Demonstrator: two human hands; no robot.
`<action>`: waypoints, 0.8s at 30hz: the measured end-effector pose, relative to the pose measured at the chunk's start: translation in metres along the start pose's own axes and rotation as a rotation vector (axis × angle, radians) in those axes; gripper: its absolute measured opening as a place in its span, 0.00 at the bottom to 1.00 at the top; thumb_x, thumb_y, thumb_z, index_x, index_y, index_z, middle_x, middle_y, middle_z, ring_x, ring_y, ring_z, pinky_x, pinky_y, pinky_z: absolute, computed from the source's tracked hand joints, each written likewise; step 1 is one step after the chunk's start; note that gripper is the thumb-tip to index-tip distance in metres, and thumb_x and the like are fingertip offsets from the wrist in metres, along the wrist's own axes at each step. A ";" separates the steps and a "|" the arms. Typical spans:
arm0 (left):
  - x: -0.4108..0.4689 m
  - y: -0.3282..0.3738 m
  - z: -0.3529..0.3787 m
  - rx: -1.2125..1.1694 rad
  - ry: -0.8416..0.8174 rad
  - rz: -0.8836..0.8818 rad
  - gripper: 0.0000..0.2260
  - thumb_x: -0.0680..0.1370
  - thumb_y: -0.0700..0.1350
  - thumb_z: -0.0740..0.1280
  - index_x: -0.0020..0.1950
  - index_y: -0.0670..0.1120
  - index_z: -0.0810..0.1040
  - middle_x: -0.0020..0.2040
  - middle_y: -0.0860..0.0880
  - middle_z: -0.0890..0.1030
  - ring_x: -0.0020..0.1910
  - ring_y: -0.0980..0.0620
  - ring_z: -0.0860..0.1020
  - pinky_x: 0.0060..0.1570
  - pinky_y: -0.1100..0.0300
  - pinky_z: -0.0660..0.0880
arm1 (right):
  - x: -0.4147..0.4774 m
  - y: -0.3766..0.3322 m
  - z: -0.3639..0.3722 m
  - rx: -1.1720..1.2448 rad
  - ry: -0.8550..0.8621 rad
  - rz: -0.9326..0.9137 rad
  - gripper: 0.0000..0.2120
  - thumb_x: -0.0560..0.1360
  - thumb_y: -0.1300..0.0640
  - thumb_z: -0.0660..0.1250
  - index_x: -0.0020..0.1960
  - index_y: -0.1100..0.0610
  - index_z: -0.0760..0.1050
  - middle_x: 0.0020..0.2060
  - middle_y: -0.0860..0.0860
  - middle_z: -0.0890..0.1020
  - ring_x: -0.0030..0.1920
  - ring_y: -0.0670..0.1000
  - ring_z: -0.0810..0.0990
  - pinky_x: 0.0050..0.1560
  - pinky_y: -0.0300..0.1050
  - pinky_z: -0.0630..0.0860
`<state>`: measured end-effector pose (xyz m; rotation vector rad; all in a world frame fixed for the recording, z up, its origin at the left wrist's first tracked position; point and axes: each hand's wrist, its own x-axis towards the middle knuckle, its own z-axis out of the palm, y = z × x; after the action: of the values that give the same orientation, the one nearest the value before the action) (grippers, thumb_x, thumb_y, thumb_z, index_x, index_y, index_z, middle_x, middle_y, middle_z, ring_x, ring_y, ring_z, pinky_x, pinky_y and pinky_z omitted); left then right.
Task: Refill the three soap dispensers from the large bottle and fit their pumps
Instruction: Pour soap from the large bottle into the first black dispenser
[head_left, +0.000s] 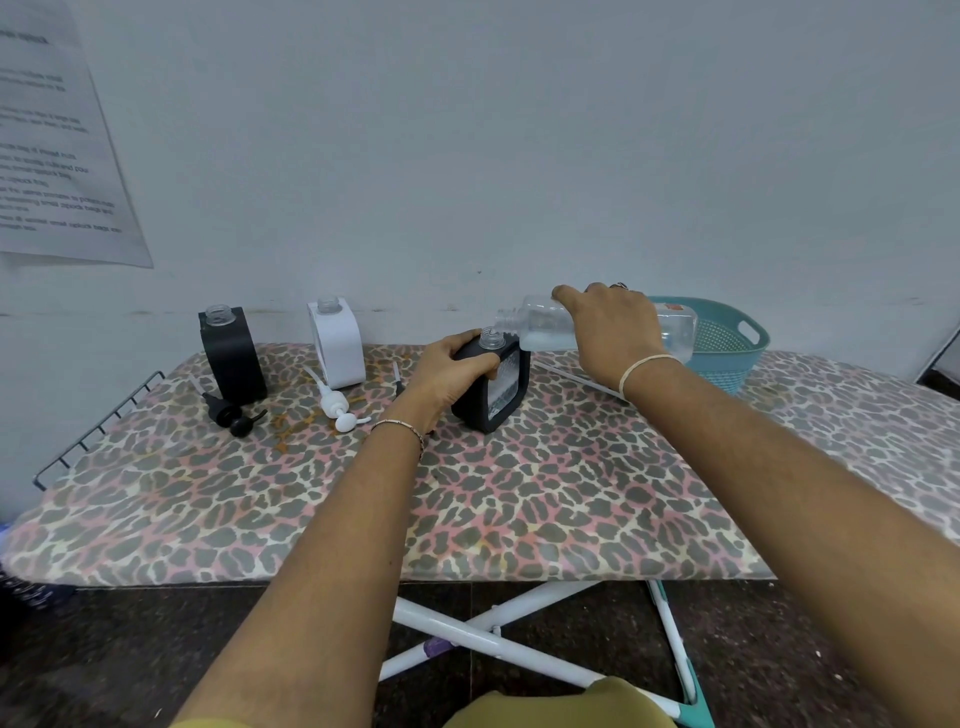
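My left hand (451, 370) grips a black dispenser with a clear ribbed window (500, 396), tilted on the leopard-print ironing board (467, 499). My right hand (610, 325) holds the large clear bottle (540, 325) almost level, its open mouth just above the dispenser's open neck. Some clear liquid lies in the bottle. A second black dispenser (232, 353) and a white dispenser (337, 343) stand open-necked at the back left. A black pump (228, 410) and a white pump (337, 405) lie in front of them. Part of a third pump (397, 382) shows behind my left hand.
A teal plastic basket (727, 343) stands at the back right, behind the bottle. A thin white tube (576, 379) lies on the board under my right wrist. A wire rack (98, 426) edges the board's left end. The wall runs close behind.
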<state>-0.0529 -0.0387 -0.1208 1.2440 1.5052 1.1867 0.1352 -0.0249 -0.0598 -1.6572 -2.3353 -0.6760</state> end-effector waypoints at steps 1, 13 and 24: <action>0.000 0.000 0.000 0.000 -0.001 -0.001 0.26 0.67 0.41 0.71 0.65 0.53 0.77 0.54 0.52 0.81 0.51 0.54 0.78 0.48 0.60 0.76 | 0.000 0.000 0.000 -0.001 0.000 0.000 0.27 0.72 0.67 0.64 0.68 0.52 0.66 0.48 0.55 0.78 0.48 0.57 0.78 0.42 0.46 0.68; 0.002 -0.001 0.000 0.009 0.004 -0.007 0.28 0.65 0.42 0.72 0.65 0.53 0.77 0.55 0.51 0.81 0.52 0.53 0.78 0.52 0.57 0.77 | 0.000 0.000 -0.001 -0.015 0.006 -0.002 0.26 0.72 0.67 0.65 0.68 0.52 0.66 0.48 0.55 0.78 0.47 0.57 0.78 0.41 0.46 0.67; 0.000 0.000 0.000 -0.003 0.001 -0.009 0.27 0.66 0.41 0.71 0.64 0.54 0.77 0.53 0.54 0.81 0.51 0.55 0.78 0.50 0.60 0.76 | -0.005 -0.001 0.006 0.027 -0.037 0.035 0.27 0.70 0.66 0.67 0.66 0.53 0.65 0.45 0.54 0.77 0.46 0.57 0.77 0.37 0.46 0.66</action>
<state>-0.0526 -0.0383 -0.1207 1.2337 1.5078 1.1832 0.1369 -0.0265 -0.0673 -1.7096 -2.3239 -0.6095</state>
